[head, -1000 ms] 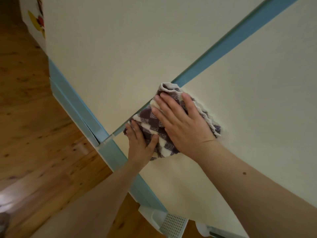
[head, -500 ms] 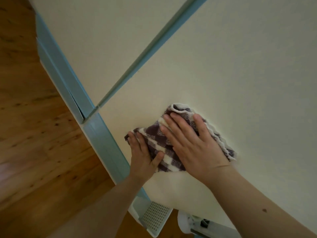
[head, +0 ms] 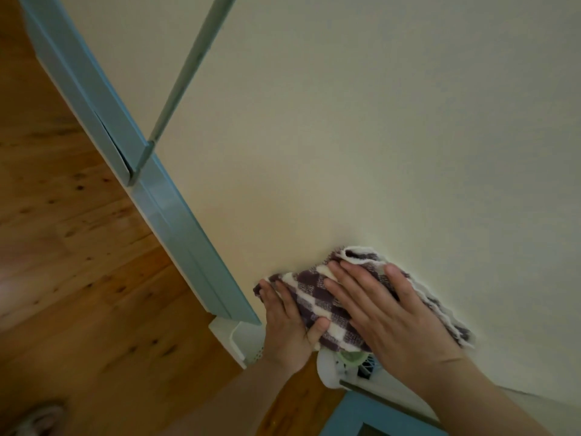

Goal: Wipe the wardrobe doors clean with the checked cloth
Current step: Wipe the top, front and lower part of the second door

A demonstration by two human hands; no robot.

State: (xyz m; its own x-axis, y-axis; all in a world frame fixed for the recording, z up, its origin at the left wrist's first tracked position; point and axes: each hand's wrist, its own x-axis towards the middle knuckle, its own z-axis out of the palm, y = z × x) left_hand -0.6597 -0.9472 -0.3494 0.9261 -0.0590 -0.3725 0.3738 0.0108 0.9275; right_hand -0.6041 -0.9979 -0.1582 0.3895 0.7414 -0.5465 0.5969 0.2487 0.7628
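The purple and cream checked cloth (head: 317,292) lies flat against the cream wardrobe door (head: 361,136), low down near its bottom corner. My right hand (head: 390,313) presses on the cloth with its fingers spread. My left hand (head: 289,325) holds the cloth's lower left part, thumb on top of the fabric. A blue-green strip (head: 185,67) divides this door from the one on the left. A blue frame edge (head: 185,234) runs along the bottom of both doors.
Wooden floorboards (head: 72,247) fill the left side. A white plastic object (head: 234,338) stands on the floor under the door's corner. Beside it, below my hands, is a white appliance with a grille (head: 352,369). A blue piece of furniture (head: 367,416) shows at the bottom.
Both hands have slid the cloth away from the blue-green strip and down across the right-hand door to its bottom corner. The view has shifted with them.
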